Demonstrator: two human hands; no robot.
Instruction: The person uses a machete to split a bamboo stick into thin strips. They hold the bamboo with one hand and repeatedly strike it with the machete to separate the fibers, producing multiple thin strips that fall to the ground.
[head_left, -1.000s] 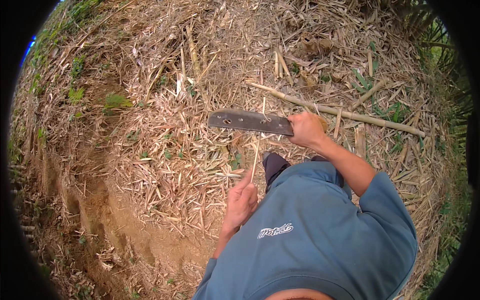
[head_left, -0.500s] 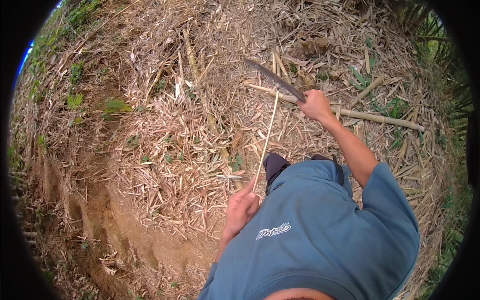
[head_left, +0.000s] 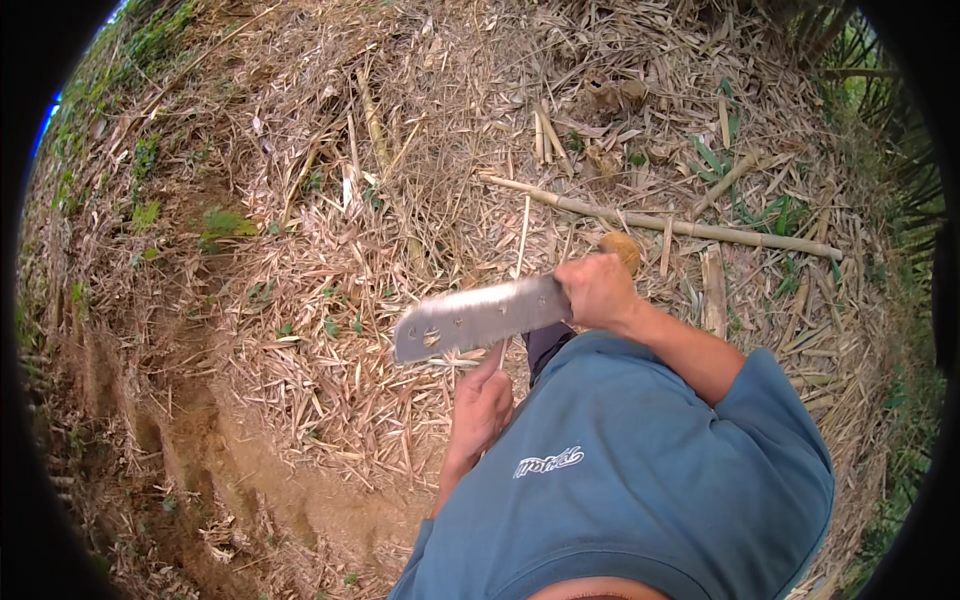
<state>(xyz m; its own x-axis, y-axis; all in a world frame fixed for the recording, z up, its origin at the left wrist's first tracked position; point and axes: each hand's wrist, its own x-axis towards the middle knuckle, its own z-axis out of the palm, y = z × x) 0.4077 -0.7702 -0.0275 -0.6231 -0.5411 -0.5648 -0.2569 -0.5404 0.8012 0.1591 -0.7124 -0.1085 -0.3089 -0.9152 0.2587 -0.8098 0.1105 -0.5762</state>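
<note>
My right hand [head_left: 600, 290] is closed round the handle of a machete [head_left: 480, 318], whose wooden butt shows beyond my fist. The broad steel blade lies sideways, pointing left, slightly smeared by motion. Below it, my left hand [head_left: 482, 405] is closed on the near end of a thin pale bamboo strip [head_left: 524, 238]. The strip runs up and away from me; the blade crosses over it and hides its middle. Only its far part and a bit by my left fingers show. Whether blade and strip touch I cannot tell.
A long bamboo pole [head_left: 690, 229] lies across the ground ahead and to the right. Dry bamboo leaves [head_left: 350, 300] and short cut pieces cover the slope. A bare earth bank [head_left: 200, 430] drops off at the left. Green plants stand at the right rim.
The machete has come down and towards me, from pointing away over the pole to lying flat across the strip. My left hand has stayed nearly in place, holding the strip.
</note>
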